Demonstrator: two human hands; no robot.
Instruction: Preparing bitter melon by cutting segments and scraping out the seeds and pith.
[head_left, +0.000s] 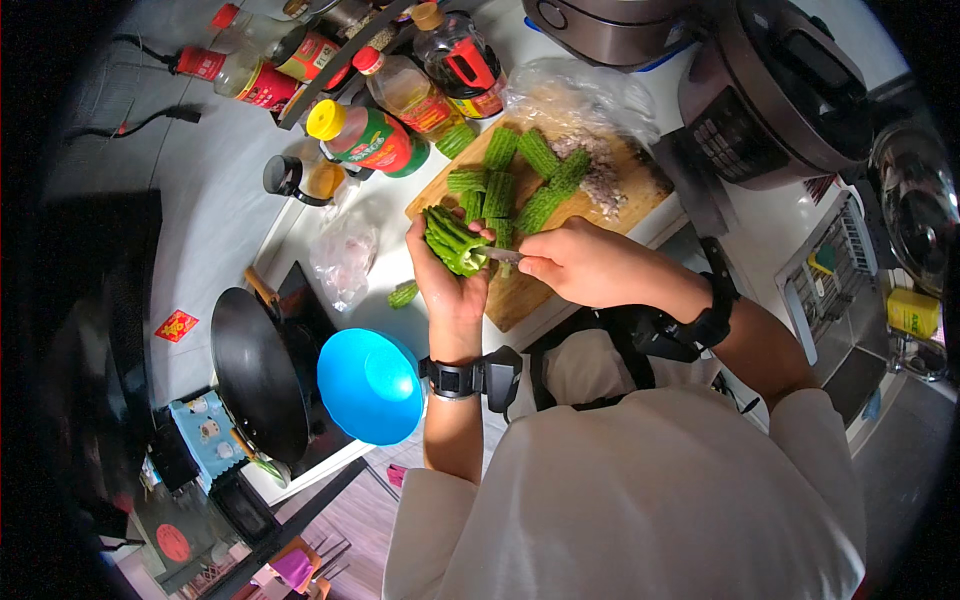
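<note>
My left hand (450, 289) holds a green bitter melon section (450, 241), its pale cut end facing right. In my right hand (566, 255) is a slim metal utensil (501, 254), its tip at that cut end; whether it is a spoon or a knife I cannot tell. Several more bitter melon pieces (498, 193) lie behind my hands on a wooden cutting board (517, 300), beside a heap of chopped purplish-white pieces (596, 169). One piece (403, 295) rests on the white counter left of my left hand.
A blue plastic bowl (367, 386) and a black wok (259, 375) stand at the left. Sauce bottles (379, 142) line the back. A cleaver (694, 184) lies by the board's right edge, near an electric cooker (765, 105). A clear plastic bag (345, 255) sits on the counter.
</note>
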